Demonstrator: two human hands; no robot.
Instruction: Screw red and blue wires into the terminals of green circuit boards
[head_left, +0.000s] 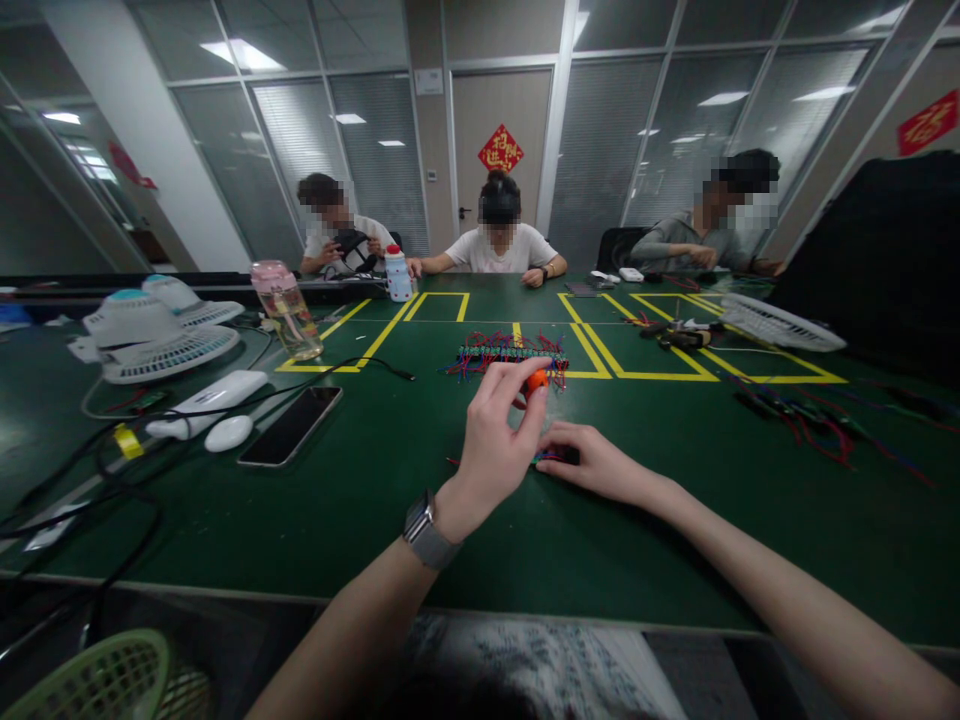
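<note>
My left hand (491, 430), with a watch on its wrist, is raised above the table with thumb and fingers closed on a small orange object (537, 381); its kind cannot be made out. Lower and to the right, my right hand (589, 462) rests on the table, its thumb and fingers pinching a small wired circuit board (541, 457) that is mostly covered. A red wire end pokes out to the left, beneath my left hand. Just beyond both hands lies a row of small green circuit boards (510, 352) with red and blue wires.
A phone (291, 427), white mouse (229, 433), black cables, white fans (161, 345) and a pink-lidded bottle (289, 310) are on the left. Wired boards (814, 415), tools (679, 333) and a white fan (780, 320) lie right. Three people sit across the table.
</note>
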